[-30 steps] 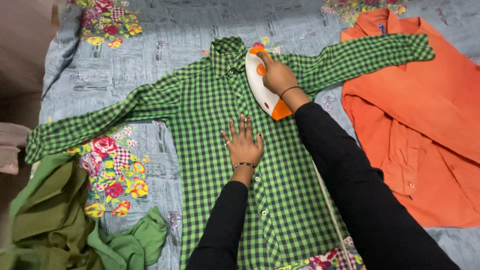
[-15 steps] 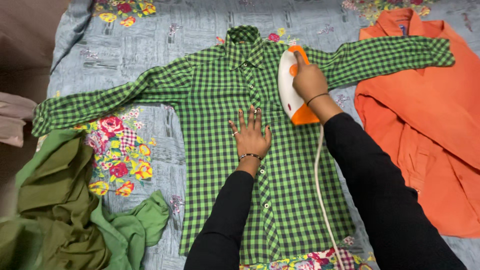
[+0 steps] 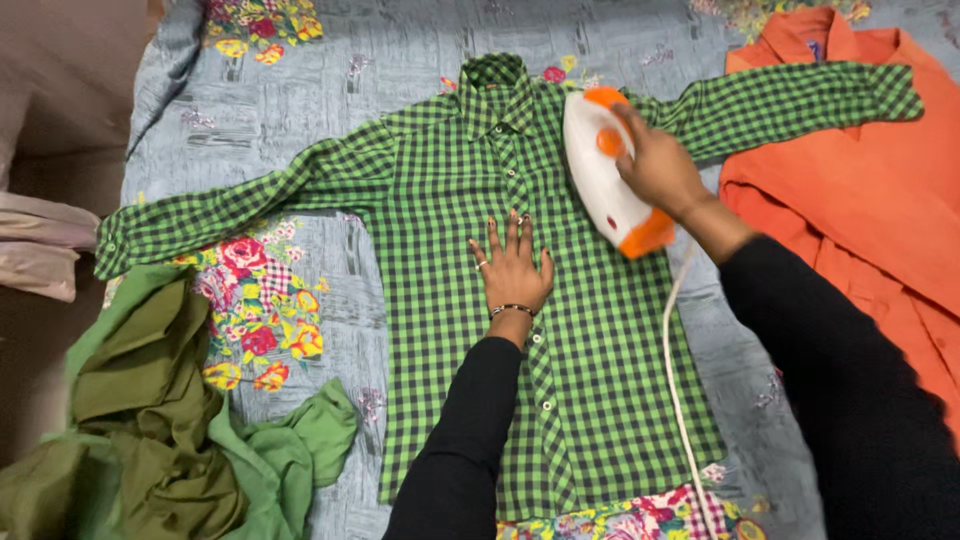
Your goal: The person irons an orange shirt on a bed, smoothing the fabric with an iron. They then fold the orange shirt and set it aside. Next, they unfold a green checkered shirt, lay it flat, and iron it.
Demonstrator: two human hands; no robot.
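Shirt [image 3: 450,230], green check, lies spread flat on the bedsheet [image 3: 300,90]. Right hand [image 3: 660,165] is clamped on the iron [image 3: 605,170], which sits on the shirt's upper chest. Left hand [image 3: 513,270] lies flat, fingers apart, pressing the placket. Cord [image 3: 675,370] trails down.

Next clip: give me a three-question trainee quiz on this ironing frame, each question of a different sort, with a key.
1. True or false: the left hand lies flat, fingers spread, on the green checked shirt.
2. Which garment lies under the shirt's sleeve at the upper right? A) the olive green cloth B) the orange shirt C) a blue towel
3. Fill in: the right hand grips the white and orange ____.

Key: 1 true; 2 B; 3 iron. The iron's white cord trails down across the shirt, which is spread on a flowered grey sheet.
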